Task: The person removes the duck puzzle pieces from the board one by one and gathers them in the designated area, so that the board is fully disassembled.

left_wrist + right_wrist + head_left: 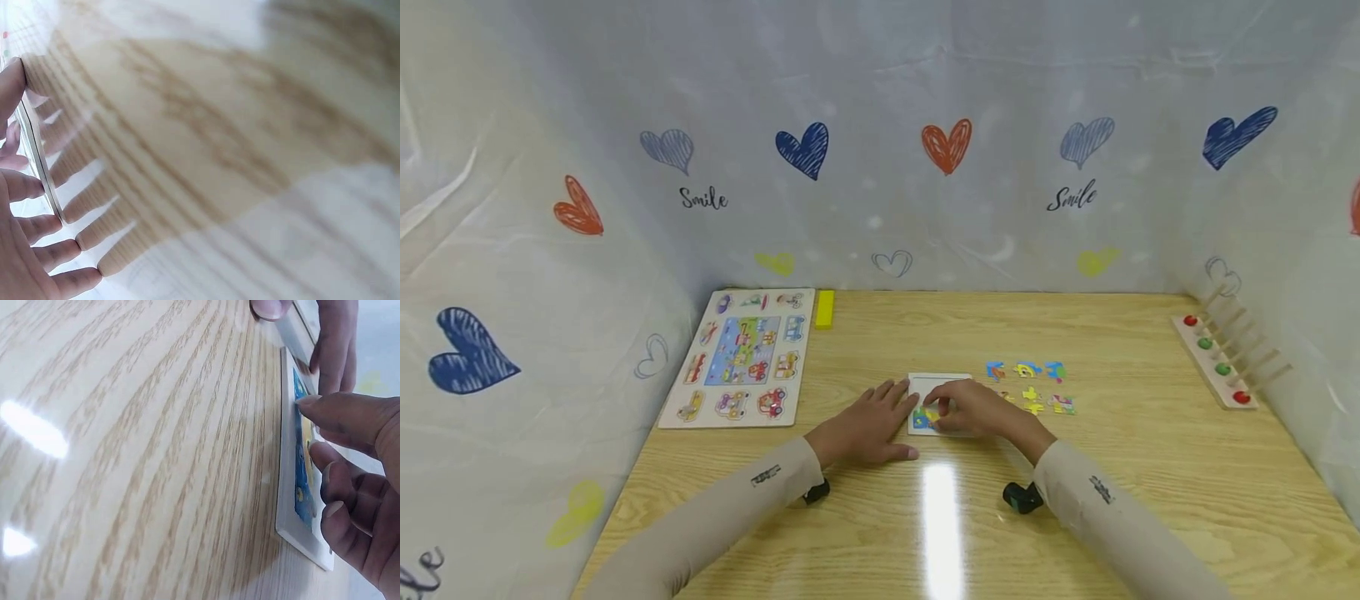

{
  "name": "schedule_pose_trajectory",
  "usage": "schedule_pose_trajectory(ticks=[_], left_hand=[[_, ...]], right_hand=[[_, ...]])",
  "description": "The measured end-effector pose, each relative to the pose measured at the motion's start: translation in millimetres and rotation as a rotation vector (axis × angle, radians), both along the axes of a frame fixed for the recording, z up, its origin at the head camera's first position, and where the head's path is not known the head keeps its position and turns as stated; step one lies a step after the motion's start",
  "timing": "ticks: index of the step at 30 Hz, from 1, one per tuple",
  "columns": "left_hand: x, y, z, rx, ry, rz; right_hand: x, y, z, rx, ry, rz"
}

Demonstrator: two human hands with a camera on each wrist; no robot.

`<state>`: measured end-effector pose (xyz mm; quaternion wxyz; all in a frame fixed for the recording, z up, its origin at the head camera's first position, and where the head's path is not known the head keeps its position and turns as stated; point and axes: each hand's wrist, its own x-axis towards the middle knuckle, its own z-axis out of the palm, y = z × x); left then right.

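Cropped sleeves (722, 517), puzzle board (936, 381) partly behind hands (976, 408).

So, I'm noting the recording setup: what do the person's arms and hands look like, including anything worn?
The left sleeve and right sleeve are beige and reach the wrists, each with a small dark marking near the cuff, too small to read. A black device shows by each cuff. The left hand and right hand are ungloved.

High head view, forward and down, over low, close wrist views (tabletop (137, 462) in all)
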<state>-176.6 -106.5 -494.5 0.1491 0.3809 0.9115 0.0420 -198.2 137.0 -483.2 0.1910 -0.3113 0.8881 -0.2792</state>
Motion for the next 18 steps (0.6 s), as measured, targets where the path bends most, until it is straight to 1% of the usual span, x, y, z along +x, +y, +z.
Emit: schedule_pose_trajectory(ticks=[7, 18], left_hand=[[1.1, 2.4, 1.7, -0.026, 0.019, 0.001], [2.4, 4.6, 3.3, -0.056, 0.020, 0.015]], right_hand=[[0.7, -2.0, 1.5, 0.037, -0.010, -0.004], [-2.4, -4.4, -1.6, 0.009, -0.022, 0.010]])
